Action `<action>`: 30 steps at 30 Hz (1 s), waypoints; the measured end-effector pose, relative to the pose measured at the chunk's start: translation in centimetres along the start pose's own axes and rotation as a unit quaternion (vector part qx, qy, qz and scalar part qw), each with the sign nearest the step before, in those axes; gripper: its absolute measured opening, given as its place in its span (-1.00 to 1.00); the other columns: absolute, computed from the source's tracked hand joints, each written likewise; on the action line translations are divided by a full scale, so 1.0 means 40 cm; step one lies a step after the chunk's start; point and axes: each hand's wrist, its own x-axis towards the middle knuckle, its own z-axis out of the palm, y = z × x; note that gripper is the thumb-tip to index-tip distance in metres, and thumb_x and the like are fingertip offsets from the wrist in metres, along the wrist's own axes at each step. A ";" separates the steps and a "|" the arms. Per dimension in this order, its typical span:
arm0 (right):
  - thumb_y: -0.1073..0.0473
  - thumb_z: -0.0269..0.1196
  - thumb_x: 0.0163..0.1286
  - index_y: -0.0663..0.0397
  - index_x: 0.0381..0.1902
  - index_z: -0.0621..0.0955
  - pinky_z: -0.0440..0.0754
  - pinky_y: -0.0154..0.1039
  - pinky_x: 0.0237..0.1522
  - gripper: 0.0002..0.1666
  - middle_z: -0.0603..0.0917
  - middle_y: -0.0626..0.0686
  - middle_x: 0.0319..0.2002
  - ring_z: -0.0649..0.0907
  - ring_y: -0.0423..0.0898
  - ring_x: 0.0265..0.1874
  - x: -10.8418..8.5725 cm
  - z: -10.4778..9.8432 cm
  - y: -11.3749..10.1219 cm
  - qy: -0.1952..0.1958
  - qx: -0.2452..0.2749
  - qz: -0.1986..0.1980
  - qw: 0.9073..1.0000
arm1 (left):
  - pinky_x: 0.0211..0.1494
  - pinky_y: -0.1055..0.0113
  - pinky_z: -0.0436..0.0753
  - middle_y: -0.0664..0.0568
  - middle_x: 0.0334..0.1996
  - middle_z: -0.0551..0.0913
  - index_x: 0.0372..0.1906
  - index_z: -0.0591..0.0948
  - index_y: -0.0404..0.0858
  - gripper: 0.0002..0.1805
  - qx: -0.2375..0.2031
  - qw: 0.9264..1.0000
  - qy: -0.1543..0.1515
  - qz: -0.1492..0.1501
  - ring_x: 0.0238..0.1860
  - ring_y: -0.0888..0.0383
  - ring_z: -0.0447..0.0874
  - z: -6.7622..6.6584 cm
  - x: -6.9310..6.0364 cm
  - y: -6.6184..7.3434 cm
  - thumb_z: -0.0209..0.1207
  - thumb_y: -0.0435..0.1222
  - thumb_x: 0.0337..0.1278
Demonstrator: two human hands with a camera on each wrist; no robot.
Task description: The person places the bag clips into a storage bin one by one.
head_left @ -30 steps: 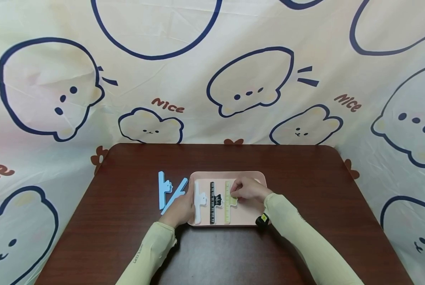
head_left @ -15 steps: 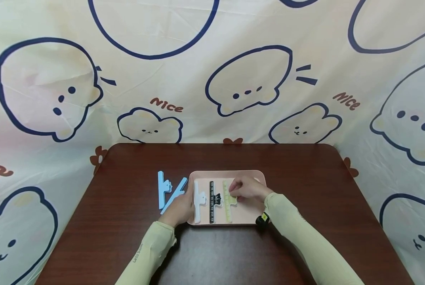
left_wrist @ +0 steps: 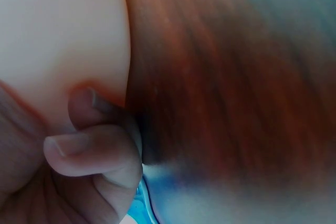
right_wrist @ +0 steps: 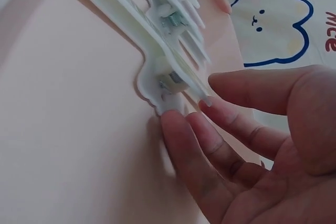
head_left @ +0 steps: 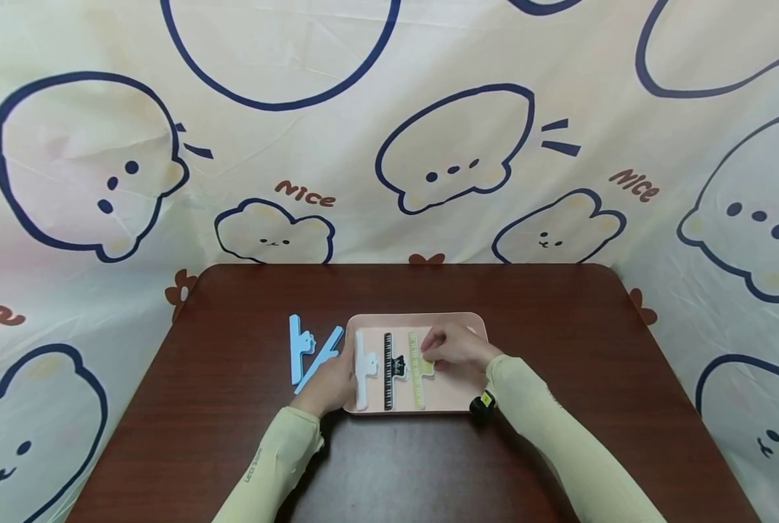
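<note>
A pink tray (head_left: 454, 398) holds a row of bag clips: a white clip (head_left: 361, 372), a black-striped clip (head_left: 388, 372) and a pale green clip (head_left: 417, 372). My left hand (head_left: 329, 379) grips the tray's left side; in the left wrist view its curled fingers (left_wrist: 92, 148) meet the rim. My right hand (head_left: 456, 346) is over the tray's right part and pinches the green clip's tab. In the right wrist view, its fingertips (right_wrist: 176, 121) touch the end of that clip (right_wrist: 118, 11), which lies on the tray floor.
Two blue clips lie on the dark wooden table (head_left: 389, 465) left of the tray: an upright-lying blue clip (head_left: 296, 350) and a slanted blue clip (head_left: 324, 354), partly behind my left hand. A printed cloth (head_left: 454, 240) hangs behind the table.
The green clip has turned slightly, its far end shifting a little left between the first frame and the second. Both hands stay at nearly the same places.
</note>
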 end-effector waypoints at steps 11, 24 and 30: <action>0.17 0.29 0.49 0.15 0.10 0.68 0.77 -0.09 -0.20 -0.71 0.66 0.14 -0.13 0.74 0.07 -0.24 -0.032 -0.087 -0.014 0.061 0.001 0.002 0.998 | -0.25 0.19 0.58 -0.07 -0.48 0.58 0.68 -0.40 -0.08 -0.05 -0.004 0.999 -0.019 -0.030 -0.50 0.14 0.56 -0.012 0.001 0.007 -0.06 -0.35 0.50; 0.11 0.30 0.49 0.06 0.15 0.65 0.63 -0.18 -0.24 -0.67 0.69 0.12 -0.11 0.62 0.02 -0.21 -0.089 -0.162 0.053 0.191 -0.095 -0.027 0.977 | -0.23 0.19 0.61 -0.04 -0.52 0.57 0.68 -0.43 -0.06 -0.04 -0.007 0.999 -0.015 -0.034 -0.52 0.15 0.58 -0.011 0.000 0.009 -0.05 -0.32 0.52; 0.09 0.29 0.50 0.11 0.33 0.53 0.68 -0.15 -0.22 -0.49 0.65 0.17 -0.07 0.67 0.00 -0.26 -0.118 -0.157 0.095 0.197 -0.103 -0.001 0.975 | -0.29 0.22 0.59 0.01 -0.58 0.55 0.67 -0.45 -0.03 -0.03 -0.017 0.999 -0.011 -0.028 -0.55 0.17 0.57 -0.008 0.002 0.007 -0.04 -0.31 0.52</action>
